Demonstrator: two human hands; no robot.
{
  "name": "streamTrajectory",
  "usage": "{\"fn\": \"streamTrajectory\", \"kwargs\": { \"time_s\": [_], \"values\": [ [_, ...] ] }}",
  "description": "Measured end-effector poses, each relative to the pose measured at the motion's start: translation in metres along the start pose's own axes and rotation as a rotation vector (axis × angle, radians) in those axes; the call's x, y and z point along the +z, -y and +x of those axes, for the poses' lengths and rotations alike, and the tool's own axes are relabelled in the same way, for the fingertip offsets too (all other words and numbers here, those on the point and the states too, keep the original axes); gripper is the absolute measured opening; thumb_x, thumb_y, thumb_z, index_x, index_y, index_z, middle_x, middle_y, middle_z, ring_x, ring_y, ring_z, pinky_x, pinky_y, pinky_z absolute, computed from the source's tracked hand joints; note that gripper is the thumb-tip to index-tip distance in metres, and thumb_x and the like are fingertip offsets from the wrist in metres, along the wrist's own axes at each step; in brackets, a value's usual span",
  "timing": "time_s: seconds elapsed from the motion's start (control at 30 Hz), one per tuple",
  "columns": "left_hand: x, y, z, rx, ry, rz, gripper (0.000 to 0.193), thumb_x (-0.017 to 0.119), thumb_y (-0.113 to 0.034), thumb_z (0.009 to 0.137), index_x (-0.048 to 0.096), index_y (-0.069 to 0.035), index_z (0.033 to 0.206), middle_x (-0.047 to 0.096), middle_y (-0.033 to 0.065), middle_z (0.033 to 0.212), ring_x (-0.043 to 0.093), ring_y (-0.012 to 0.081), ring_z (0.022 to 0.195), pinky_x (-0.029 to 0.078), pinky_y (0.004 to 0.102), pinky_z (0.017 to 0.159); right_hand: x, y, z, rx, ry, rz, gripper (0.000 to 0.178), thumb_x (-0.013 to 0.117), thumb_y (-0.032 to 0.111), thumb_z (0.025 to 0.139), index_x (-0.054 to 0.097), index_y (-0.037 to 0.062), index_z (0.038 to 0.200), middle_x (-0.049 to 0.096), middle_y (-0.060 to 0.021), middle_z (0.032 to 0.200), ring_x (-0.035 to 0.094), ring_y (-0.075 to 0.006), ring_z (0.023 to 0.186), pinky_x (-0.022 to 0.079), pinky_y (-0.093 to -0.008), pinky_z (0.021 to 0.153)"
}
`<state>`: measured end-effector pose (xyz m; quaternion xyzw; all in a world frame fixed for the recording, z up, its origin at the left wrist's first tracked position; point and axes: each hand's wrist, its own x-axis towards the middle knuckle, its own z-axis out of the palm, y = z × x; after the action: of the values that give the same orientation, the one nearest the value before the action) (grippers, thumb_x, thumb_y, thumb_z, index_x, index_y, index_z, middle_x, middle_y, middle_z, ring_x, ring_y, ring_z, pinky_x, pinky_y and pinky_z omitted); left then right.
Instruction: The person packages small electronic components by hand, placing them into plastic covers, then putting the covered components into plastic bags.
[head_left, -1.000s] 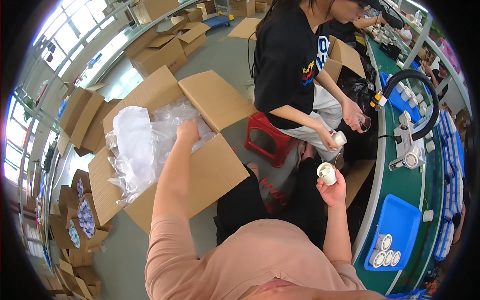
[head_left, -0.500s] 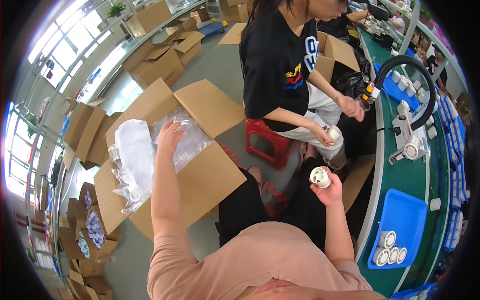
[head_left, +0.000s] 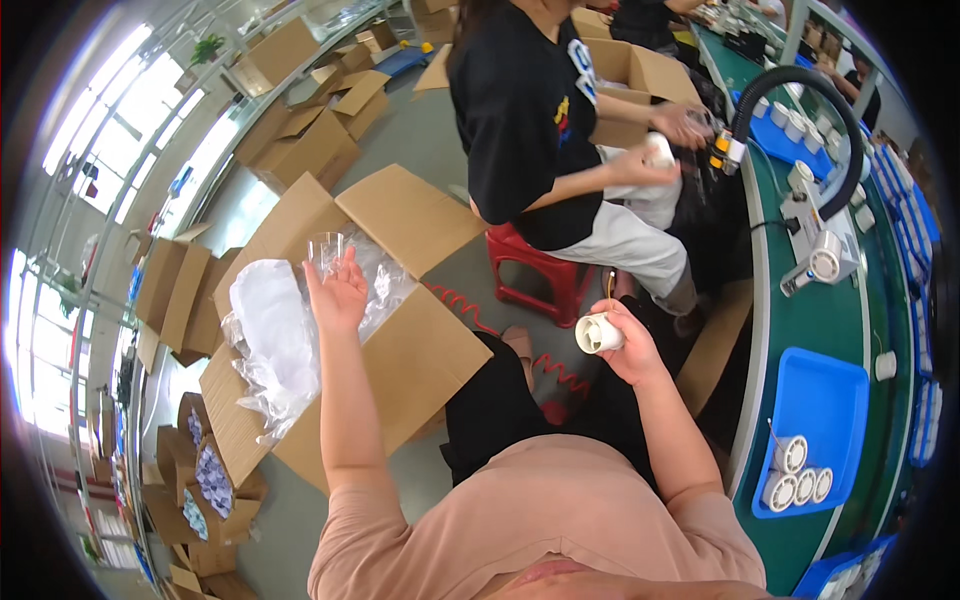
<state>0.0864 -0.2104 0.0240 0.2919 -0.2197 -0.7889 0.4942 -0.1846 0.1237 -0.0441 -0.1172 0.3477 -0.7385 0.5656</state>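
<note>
I am watching my left hand (head_left: 338,292) reaching up over the open cardboard box (head_left: 400,350) on the floor to my left; its grip is closing around a clear plastic cup (head_left: 328,250), pinched at the fingertips just above the box's crumpled plastic liner (head_left: 270,340). My right hand (head_left: 628,345) is hovering in front of me, well apart from the left, and its grip is clenching a white cylindrical part (head_left: 598,333) with the open end facing left.

To the right, a green desk (head_left: 830,320) is running from near to far. A blue tray (head_left: 822,400) is sitting on its near stretch, holding four more white cylinders (head_left: 795,475) at its near end. Farther along, a black hose (head_left: 800,85) is arching over the desk.

Across from me a person in a black shirt (head_left: 520,110) is sitting on a red stool (head_left: 535,265), holding a white piece in their hands. Flattened and open cartons (head_left: 310,140) are lying on the floor far left.
</note>
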Motion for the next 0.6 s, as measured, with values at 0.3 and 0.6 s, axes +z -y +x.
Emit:
{"fn": "streamTrajectory", "kwargs": {
  "time_s": [0.3,0.6],
  "values": [
    [0.069,0.17,-0.133,-0.683,0.321,-0.177,0.067,0.027,-0.07,0.083,0.05,-0.012,0.109,0.054,0.0159,0.113,0.045,0.0327,0.11,0.033,0.0502,0.095,0.071,-0.017,-0.001,-0.651,0.039,-0.729,0.025,0.062,0.012,0.076,0.051,0.0041,0.097,0.057,-0.0086,0.089,0.056,-0.02,0.083,0.045,-0.0315,0.072],
    [0.063,0.212,-0.16,-1.06,0.394,-0.124,0.071,0.029,-0.071,0.081,0.051,-0.01,0.11,0.059,0.0109,0.097,0.059,0.0242,0.085,0.049,0.0371,0.072,0.021,-0.005,-0.003,-0.512,-0.046,-0.745,0.066,0.058,0.005,0.073,0.028,0.0015,0.132,0.041,-0.0135,0.128,0.039,-0.0213,0.119,0.034,-0.0346,0.098]
  ]
}}
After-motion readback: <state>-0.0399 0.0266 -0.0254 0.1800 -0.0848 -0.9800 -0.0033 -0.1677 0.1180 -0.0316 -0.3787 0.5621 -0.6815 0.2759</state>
